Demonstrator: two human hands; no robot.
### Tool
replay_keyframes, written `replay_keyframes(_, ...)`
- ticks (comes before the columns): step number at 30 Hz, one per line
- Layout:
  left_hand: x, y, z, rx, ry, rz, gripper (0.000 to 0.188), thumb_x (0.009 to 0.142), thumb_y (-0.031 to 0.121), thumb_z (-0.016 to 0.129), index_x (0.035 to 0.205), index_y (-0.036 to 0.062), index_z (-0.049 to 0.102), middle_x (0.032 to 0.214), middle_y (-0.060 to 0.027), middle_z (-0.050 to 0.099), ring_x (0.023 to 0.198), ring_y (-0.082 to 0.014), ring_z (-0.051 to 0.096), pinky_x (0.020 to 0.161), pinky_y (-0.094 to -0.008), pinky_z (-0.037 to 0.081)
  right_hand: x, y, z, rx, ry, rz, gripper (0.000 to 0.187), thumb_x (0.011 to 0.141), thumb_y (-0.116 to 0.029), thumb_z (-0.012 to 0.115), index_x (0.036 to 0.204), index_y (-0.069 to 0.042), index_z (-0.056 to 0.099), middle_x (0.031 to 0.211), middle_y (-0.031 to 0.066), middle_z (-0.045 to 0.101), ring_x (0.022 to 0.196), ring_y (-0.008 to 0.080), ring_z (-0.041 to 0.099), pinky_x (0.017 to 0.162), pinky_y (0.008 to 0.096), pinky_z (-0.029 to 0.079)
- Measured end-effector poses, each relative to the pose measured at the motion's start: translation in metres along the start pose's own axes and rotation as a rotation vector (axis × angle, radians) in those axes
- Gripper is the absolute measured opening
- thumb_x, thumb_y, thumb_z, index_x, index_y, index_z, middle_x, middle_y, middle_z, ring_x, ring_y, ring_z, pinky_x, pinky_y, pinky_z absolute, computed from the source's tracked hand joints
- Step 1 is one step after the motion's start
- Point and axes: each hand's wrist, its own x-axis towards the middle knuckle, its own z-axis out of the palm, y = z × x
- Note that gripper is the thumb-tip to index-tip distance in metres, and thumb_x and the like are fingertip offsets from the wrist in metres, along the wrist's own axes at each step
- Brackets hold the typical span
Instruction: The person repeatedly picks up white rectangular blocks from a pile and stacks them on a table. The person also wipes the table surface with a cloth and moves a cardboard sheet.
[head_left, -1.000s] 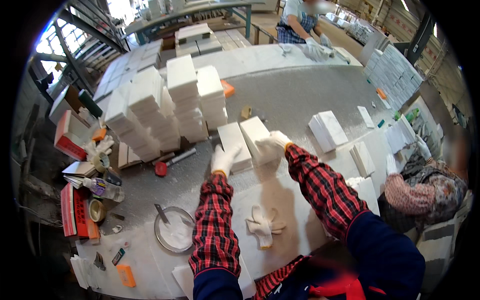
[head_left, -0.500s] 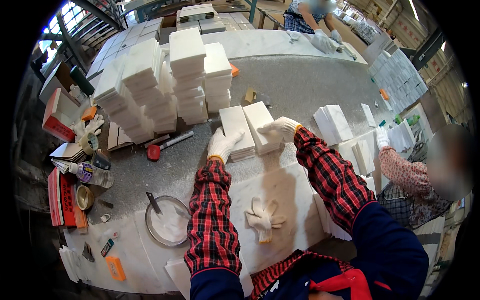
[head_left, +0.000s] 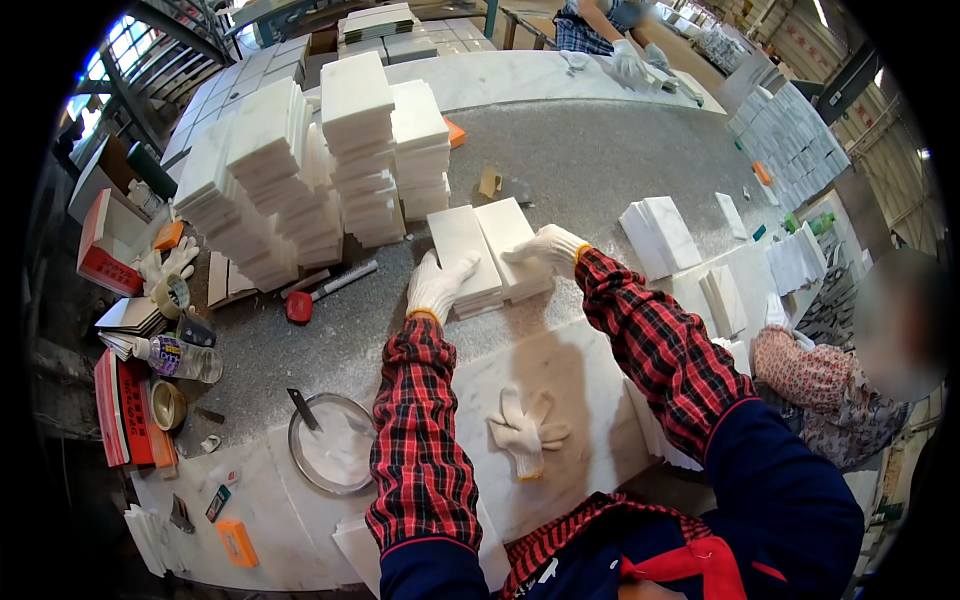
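Observation:
Two low stacks of white marble tiles lie side by side on the grey tabletop in front of me, the left stack (head_left: pixel 462 240) and the right stack (head_left: pixel 506 228), nearly touching. My left hand (head_left: pixel 437 286), in a white knit glove, grips the left stack's outer side, its fingers partly hidden. On the right stack's outer edge, my right hand (head_left: pixel 548 247), gloved likewise, holds with thumb and fingers. Nearer me, a spare white glove (head_left: pixel 525 434) rests on a marble slab (head_left: pixel 590 400). To its left stands a round metal-rimmed pan (head_left: pixel 340 455) of white powder with a flat blade in it.
Tall tile stacks (head_left: pixel 360 130) rise at the far left. A red tape measure (head_left: pixel 298 307), bottle (head_left: pixel 185 358) and tape roll (head_left: pixel 171 292) lie left. More tiles (head_left: pixel 660 238) stand right, near a co-worker's sleeve (head_left: pixel 795 370). Another person's gloved hands (head_left: pixel 630 62) work at the far edge.
The whole view has shifted slightly. My hands keep their places on the two tile stacks. The co-worker's gloved hand at the right has drawn back toward their body.

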Motion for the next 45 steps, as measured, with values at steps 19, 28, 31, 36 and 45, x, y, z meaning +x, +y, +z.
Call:
replay_keyframes(19, -0.016, 0.019, 0.002, -0.161, -0.096, -0.004, 0.063, 0.090, 0.029, 0.080, 0.137, -0.0061, 0.059, 0.127, -0.0148, 0.069, 0.111, -0.0213, 0.066, 0.098, -0.0322, 0.049, 0.013, 0.023, -0.007, 0.345, -0.109, -0.116, 0.075, 0.083, -0.062, 0.077, 0.126, -0.001, 0.072, 0.120, 0.0173, 0.072, 0.105, 0.0225, 0.068, 0.090, 0.0347, 0.053)
replay_keyframes(28, -0.017, 0.017, -0.006, -0.130, -0.063, -0.040, 0.063, 0.091, 0.031, 0.078, 0.139, -0.0043, 0.059, 0.129, -0.0148, 0.068, 0.115, -0.0217, 0.064, 0.100, -0.0331, 0.048, 0.012, 0.015, -0.026, 0.177, 0.238, -0.097, 0.084, 0.065, -0.063, 0.085, 0.111, 0.006, 0.076, 0.108, 0.0191, 0.076, 0.097, 0.0275, 0.073, 0.085, 0.0370, 0.057)
replay_keyframes(31, -0.016, 0.015, -0.005, -0.163, -0.074, -0.067, 0.062, 0.091, 0.030, 0.079, 0.139, -0.0040, 0.059, 0.129, -0.0142, 0.068, 0.114, -0.0214, 0.064, 0.100, -0.0328, 0.047, -0.020, 0.013, -0.091, 0.082, 0.254, -0.205, 0.080, 0.062, -0.061, 0.087, 0.106, 0.005, 0.077, 0.103, 0.0192, 0.076, 0.094, 0.0271, 0.073, 0.083, 0.0354, 0.057)
replay_keyframes(36, -0.015, 0.016, 0.006, -0.194, -0.099, -0.056, 0.063, 0.091, 0.031, 0.079, 0.140, -0.0035, 0.058, 0.129, -0.0137, 0.068, 0.115, -0.0217, 0.064, 0.101, -0.0326, 0.047, -0.073, 0.056, -0.202, 0.425, 0.213, -0.272, 0.054, 0.077, -0.044, 0.086, 0.106, 0.001, 0.079, 0.101, 0.0133, 0.076, 0.088, 0.0219, 0.073, 0.078, 0.0352, 0.057)
replay_keyframes(45, -0.013, 0.006, -0.001, -0.165, -0.042, -0.033, 0.060, 0.091, 0.034, 0.079, 0.136, -0.0026, 0.062, 0.126, -0.0126, 0.070, 0.109, -0.0197, 0.066, 0.097, -0.0323, 0.048, -0.106, 0.130, -0.253, 0.560, 0.306, -0.129, 0.060, 0.086, -0.040, 0.081, 0.127, 0.003, 0.069, 0.114, 0.0144, 0.073, 0.096, 0.0226, 0.072, 0.088, 0.0313, 0.054)
